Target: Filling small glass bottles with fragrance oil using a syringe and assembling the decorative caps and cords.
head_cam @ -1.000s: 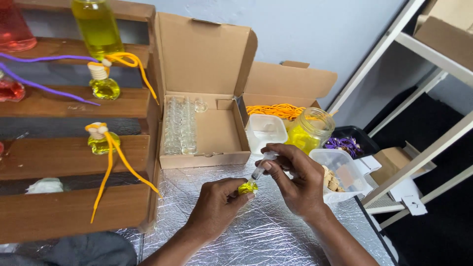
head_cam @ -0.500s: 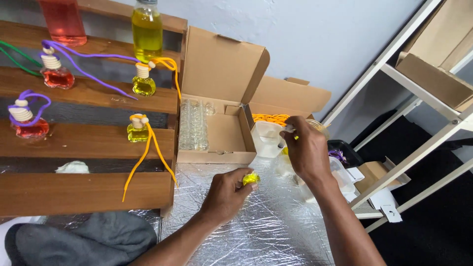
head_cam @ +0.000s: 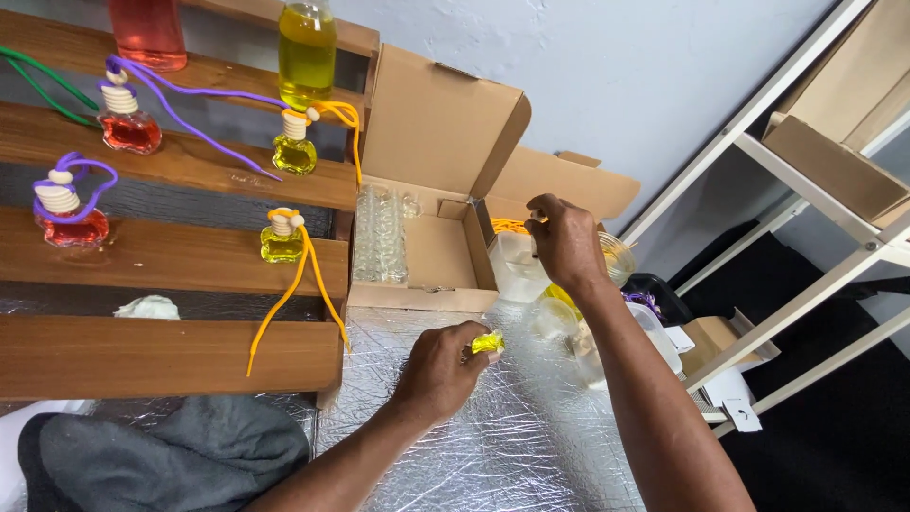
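Far left of the frame: stepped wooden shelves (head_cam: 171, 180) carrying small filled bottles, two red ones with purple cords (head_cam: 68, 213) on the left side, two yellow ones with orange cords (head_cam: 282, 242) toward the shelf's right end, and taller red and yellow bottles along the top edge. A white wad (head_cam: 147, 307) sits on the lower step; a grey cloth (head_cam: 161, 455) is bunched at lower left. Centre: the table, covered in crinkled silver foil (head_cam: 512, 446). Left hand (head_cam: 441, 370) rests low-centre on the foil, fingers curled tight around a small yellow bottle (head_cam: 487, 342), which shows only at the thumb side, right of the knuckles. Above it stands an open cardboard box (head_cam: 431, 246), lid raised, with a row of empty clear glass bottles (head_cam: 379, 242) in its left compartment. Right of centre: right hand (head_cam: 567, 242) is lifted above a clear plastic tub (head_cam: 517, 265) just beside the box, well apart from the yellow bottle and higher in the frame; its fingers are pinched together, on what I cannot tell. Orange cords (head_cam: 512, 227) lie behind the tub, a glass jar (head_cam: 618, 258) partly hidden by the wrist. Far right: white metal shelving (head_cam: 806, 180) with cardboard boxes.
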